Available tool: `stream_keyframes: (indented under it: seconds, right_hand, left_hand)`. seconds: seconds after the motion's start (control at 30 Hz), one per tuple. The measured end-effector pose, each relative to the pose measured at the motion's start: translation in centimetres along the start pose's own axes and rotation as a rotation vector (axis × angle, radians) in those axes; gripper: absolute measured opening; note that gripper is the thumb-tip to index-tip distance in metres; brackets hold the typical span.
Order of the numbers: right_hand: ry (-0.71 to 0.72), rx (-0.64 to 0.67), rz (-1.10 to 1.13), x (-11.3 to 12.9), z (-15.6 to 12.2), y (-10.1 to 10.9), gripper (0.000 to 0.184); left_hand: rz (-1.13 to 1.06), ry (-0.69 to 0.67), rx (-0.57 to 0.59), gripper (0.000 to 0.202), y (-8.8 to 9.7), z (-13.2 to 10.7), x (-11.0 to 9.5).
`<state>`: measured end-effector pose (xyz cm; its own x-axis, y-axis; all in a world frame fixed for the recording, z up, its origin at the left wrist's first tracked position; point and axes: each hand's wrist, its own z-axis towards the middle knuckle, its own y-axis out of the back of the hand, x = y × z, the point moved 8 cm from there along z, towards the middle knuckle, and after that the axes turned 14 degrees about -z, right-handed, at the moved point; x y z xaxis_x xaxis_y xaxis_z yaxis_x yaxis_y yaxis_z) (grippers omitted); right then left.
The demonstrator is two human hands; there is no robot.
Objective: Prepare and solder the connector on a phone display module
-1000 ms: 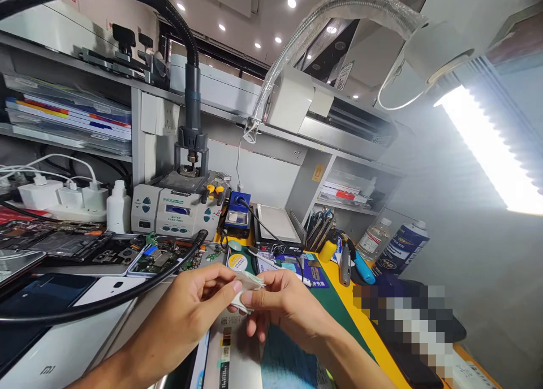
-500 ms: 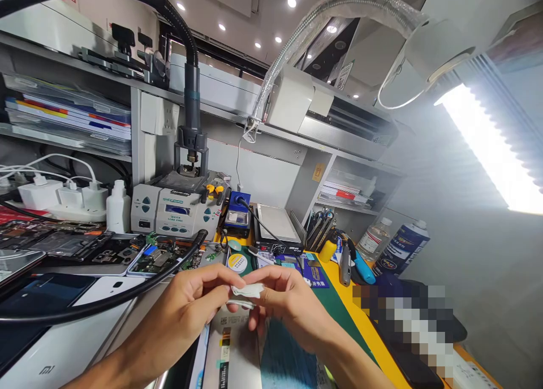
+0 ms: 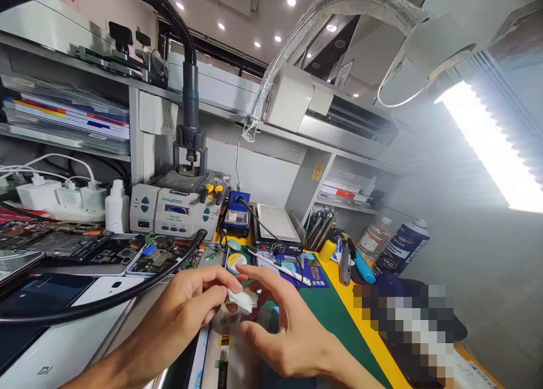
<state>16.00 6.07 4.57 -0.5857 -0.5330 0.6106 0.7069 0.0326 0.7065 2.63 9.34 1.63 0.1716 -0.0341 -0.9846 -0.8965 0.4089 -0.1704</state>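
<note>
My left hand (image 3: pixel 189 305) pinches a small crumpled white wipe (image 3: pixel 241 299) between thumb and fingertips, low in the middle of the view. My right hand (image 3: pixel 285 329) hovers just right of it with its fingers spread, the index finger stretched out above the wipe and nothing in its grip. Under both hands lies an opened phone (image 3: pixel 231 355) with its inner parts and coloured labels showing, resting on a green mat (image 3: pixel 339 321).
Opened phones and circuit boards (image 3: pixel 127 256) lie at left behind a thick black hose (image 3: pixel 106 301). A rework station (image 3: pixel 176 208), white bottle (image 3: pixel 116 207), tools (image 3: pixel 343 259) and two bottles (image 3: pixel 399 245) stand behind. A blurred patch (image 3: pixel 407 315) lies on the yellow bench edge.
My right hand let go of the white wipe, opened its fingers and dropped slightly lower. The wipe is now bunched up in my left hand alone.
</note>
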Motion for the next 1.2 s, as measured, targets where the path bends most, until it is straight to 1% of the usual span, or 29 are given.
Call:
stream_keyframes:
  seconds: [0.07,0.1,0.17,0.23,0.3,0.43,0.6,0.67,0.73,0.77,0.83,0.93,1.0,1.13,1.2]
  right_hand:
    - [0.136,-0.040,-0.204,1.1,-0.2,-0.2,0.072]
    - [0.191,-0.068,-0.280,1.5,-0.3,-0.3,0.069]
    - [0.267,-0.139,-0.385,1.9,-0.3,-0.6,0.057]
    - [0.319,-0.205,-0.444,1.9,-0.3,-0.7,0.048]
    - [0.352,-0.244,-0.468,1.8,-0.4,-0.7,0.045]
    - [0.367,-0.242,-0.459,1.3,-0.5,-0.7,0.048]
    - [0.394,-0.258,-0.425,1.1,-0.6,-0.5,0.057]
    - [0.391,-0.274,-0.392,1.0,-0.6,-0.4,0.056]
    - [0.350,-0.268,-0.322,0.8,-0.5,-0.2,0.055]
    - [0.305,-0.252,-0.275,0.6,-0.4,-0.1,0.053]
    - [0.170,-0.195,-0.179,0.0,0.0,0.0,0.048]
    - [-0.045,-0.097,-0.031,-0.9,0.2,-0.1,0.037]
    - [-0.135,-0.034,0.105,-1.1,0.3,-0.4,0.032]
    - [-0.243,0.076,0.420,-1.7,0.5,-1.3,0.030]
    - [-0.259,0.099,0.477,-2.0,0.7,-1.2,0.031]
  left_hand:
    - [-0.012,0.010,0.008,0.026,0.0,0.1,0.1]
    - [-0.023,0.013,0.018,0.025,-0.1,0.1,0.2]
    - [-0.051,0.030,0.041,0.025,-0.2,0.0,0.4]
    - [-0.086,0.061,0.052,0.026,-0.4,-0.1,0.7]
    - [-0.115,0.090,0.069,0.026,-0.5,-0.2,0.8]
    - [-0.142,0.115,0.097,0.025,-0.8,-0.2,0.9]
    - [-0.179,0.125,0.037,0.027,-0.4,0.1,1.3]
    - [-0.167,0.127,0.038,0.028,-0.4,0.1,1.4]
    - [-0.146,0.098,0.075,0.027,-0.7,0.1,1.2]
    - [-0.132,0.068,0.096,0.026,-0.9,0.0,1.0]
    - [-0.088,-0.008,0.115,0.023,-1.1,0.0,0.7]
    - [0.015,-0.086,0.085,0.024,-0.9,0.0,0.6]
    - [0.067,-0.099,0.073,0.027,-0.9,0.0,0.8]
    - [0.088,-0.108,0.100,0.029,-1.1,0.0,0.8]
    - [0.138,-0.114,0.097,0.031,-1.1,0.0,0.8]
